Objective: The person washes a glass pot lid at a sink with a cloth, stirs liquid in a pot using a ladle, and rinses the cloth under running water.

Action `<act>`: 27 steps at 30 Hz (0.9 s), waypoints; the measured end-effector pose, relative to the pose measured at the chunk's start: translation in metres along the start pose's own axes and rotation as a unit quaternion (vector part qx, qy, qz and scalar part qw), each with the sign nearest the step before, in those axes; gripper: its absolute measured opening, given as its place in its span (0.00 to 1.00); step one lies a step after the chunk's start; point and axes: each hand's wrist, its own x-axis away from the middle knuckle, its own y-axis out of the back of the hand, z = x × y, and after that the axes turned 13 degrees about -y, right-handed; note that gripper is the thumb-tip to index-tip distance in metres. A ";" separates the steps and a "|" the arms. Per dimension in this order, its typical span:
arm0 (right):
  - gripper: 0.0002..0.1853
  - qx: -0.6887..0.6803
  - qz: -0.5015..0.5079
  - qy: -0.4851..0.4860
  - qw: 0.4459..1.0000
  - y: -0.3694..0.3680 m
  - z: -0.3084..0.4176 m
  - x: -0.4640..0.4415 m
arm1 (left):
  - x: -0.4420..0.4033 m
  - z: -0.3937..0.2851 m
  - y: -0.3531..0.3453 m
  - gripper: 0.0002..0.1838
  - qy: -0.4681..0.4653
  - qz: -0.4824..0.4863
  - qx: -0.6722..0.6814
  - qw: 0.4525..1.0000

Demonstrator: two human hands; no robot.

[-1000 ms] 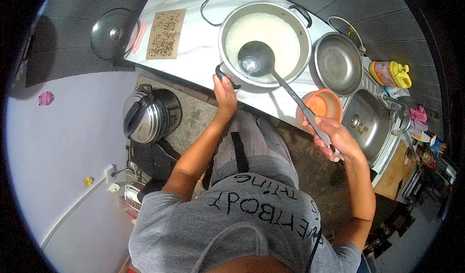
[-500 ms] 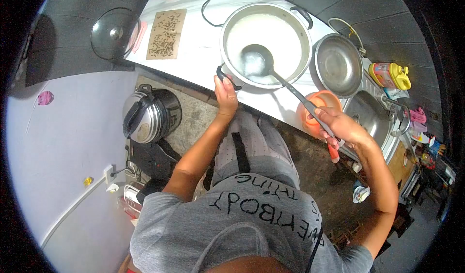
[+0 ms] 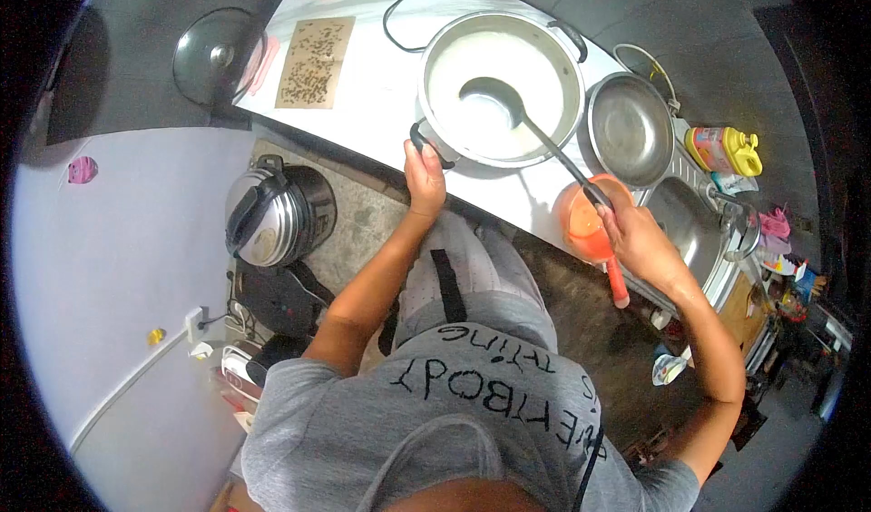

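Observation:
A large metal pot (image 3: 428, 103) of white liquid stands on the white counter. My left hand (image 3: 424, 172) is closed around the pot's near black handle (image 3: 419, 136). In my right hand (image 3: 641, 238) is the dark handle of a ladle (image 3: 564, 160), which slants down to the left. The ladle's bowl sits in the pot, at the white liquid. Below my right hand, partly covered by it, an orange dipper (image 3: 581, 223) rests at the counter's front edge, its handle sticking out over the edge.
Right of the pot lies a wide metal bowl (image 3: 631, 131), beside the sink (image 3: 676, 217). A yellow bottle (image 3: 723, 151) stands behind the sink. Further left are a speckled brown board (image 3: 315, 63) and a glass lid (image 3: 216, 55). On the floor is a pressure cooker (image 3: 279, 211).
The ladle has shifted slightly right and turned within the pot, and my right hand has moved a little with it. My left hand stays on the pot handle.

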 end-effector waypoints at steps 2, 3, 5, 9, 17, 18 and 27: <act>0.13 0.003 -0.016 -0.005 1.000 0.000 0.001 0.001 | 0.000 0.001 0.000 0.16 0.012 0.000 -0.002 1.000; 0.13 0.005 -0.025 -0.007 1.000 0.000 0.000 0.000 | 0.000 0.000 0.000 0.16 0.013 -0.001 -0.002 1.000; 0.14 0.012 -0.027 -0.017 0.999 -0.001 -0.005 -0.003 | -0.001 -0.002 0.000 0.16 -0.003 0.001 -0.010 1.000; 0.16 -0.009 0.042 -0.037 0.998 -0.006 -0.019 -0.008 | -0.002 -0.002 0.000 0.16 -0.006 -0.002 -0.012 1.000; 0.18 -0.352 0.327 -0.266 0.836 0.020 0.010 -0.017 | -0.002 0.000 0.000 0.15 -0.021 -0.002 -0.008 1.000; 0.16 -0.390 0.342 -0.253 0.816 0.018 0.005 -0.018 | -0.003 0.000 0.000 0.15 -0.022 -0.004 -0.009 1.000; 0.16 -0.437 0.279 -0.203 0.831 0.002 -0.008 -0.001 | -0.002 0.000 -0.001 0.16 -0.034 0.001 -0.013 0.999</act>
